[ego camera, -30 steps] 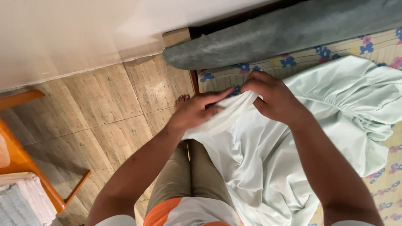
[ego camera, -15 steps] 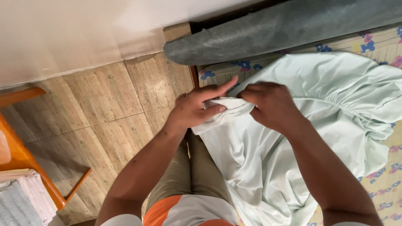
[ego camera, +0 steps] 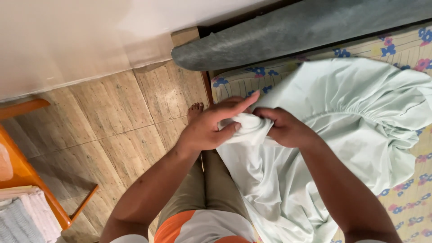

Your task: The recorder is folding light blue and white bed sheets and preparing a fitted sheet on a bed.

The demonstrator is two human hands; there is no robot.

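Pale green fitted sheet [ego camera: 342,135], its bunched corner clamped between both hands: left hand [ego camera: 211,126] pinches from the left, right hand [ego camera: 281,128] grips from the right, close together. The rest drapes rightward over a flowered mattress [ego camera: 407,198].

Left of the grip, the wooden floor [ego camera: 112,117] lies open as far as the orange chair [ego camera: 27,175]. Ahead, a grey roll [ego camera: 292,31] and the wall [ego camera: 67,40] block passage; rightward the sheet [ego camera: 342,117] covers the bed [ego camera: 405,49].

The pale green sheet [ego camera: 315,148] runs off the lower and right edges — its bunched corner hides the right hand [ego camera: 283,128] fingertips.
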